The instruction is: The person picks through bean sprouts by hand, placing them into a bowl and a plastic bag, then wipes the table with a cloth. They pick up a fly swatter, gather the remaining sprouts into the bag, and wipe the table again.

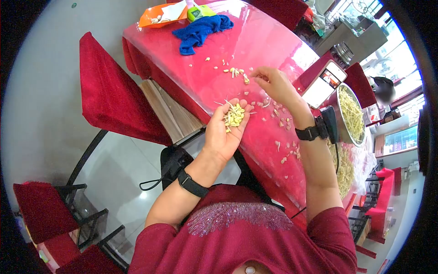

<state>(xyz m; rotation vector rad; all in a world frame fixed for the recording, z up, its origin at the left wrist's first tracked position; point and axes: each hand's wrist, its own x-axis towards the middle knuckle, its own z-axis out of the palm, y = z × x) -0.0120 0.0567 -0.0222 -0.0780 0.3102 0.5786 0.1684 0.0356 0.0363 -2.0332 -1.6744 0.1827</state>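
Observation:
My left hand [220,139] is palm up and cupped around a small heap of yellow soybean sprouts [234,116], with a few pale stems poking out past the fingers. Over the red table cover, my right hand [273,84] hangs with fingers loosely bent and slightly apart; nothing shows between them. Close to its fingertips lie some loose sprouts [246,79] and another little cluster [234,71]. Small husks and bits [280,118] are scattered on the table beneath and nearer to me.
A metal bowl [338,109] full of sprouts stands at the right, beside a propped phone [325,84]. More sprouts [345,170] lie in front of it near clear plastic. A blue cloth [200,33] and an orange tray [147,19] sit at the far end. A red-covered chair [119,93] stands left.

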